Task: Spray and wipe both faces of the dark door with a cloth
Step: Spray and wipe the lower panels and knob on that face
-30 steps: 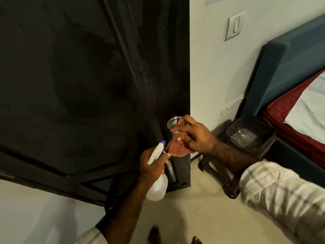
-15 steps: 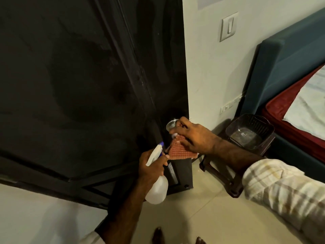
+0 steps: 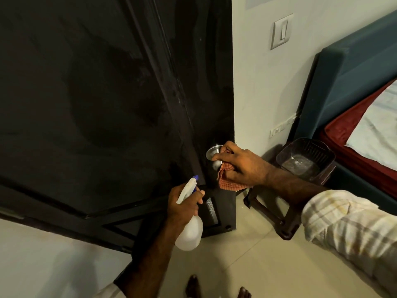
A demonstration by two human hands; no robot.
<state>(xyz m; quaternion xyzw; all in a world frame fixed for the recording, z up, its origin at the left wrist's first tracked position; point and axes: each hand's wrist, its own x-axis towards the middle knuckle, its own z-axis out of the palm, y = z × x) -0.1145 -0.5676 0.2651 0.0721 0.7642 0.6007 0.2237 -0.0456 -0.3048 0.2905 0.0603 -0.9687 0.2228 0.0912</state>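
Right hand [image 3: 240, 166] grips an orange checked cloth [image 3: 231, 182] and presses it against the silver knob [image 3: 214, 157] low on the door [image 3: 86, 104]; part of the cloth hangs below the fingers. Left hand [image 3: 184, 203] is curled round the neck of a white spray bottle [image 3: 190, 231], its blue-tipped nozzle pointing up toward the door's edge, just below and left of the knob.

The door fills the left and centre of the view, dark and matt with faint smears, swung so its free edge faces the person; a raised vertical strip runs down it toward the knob. Its right edge stands just beside the white wall [image 3: 257, 93], which carries a light switch [image 3: 281, 31] higher up and a socket strip [image 3: 281, 129] lower down. A bed [image 3: 354, 82] with a teal headboard, red cover and pale sheet takes the right side. Pale tiled floor [image 3: 247, 265] lies open below the hands, with bare toes at the bottom edge. Between door and bed a dark stool [image 3: 277, 218] stands near the wall, carrying a dark plastic basket [image 3: 305, 155], close beside the right forearm and its checked sleeve [image 3: 348, 229].
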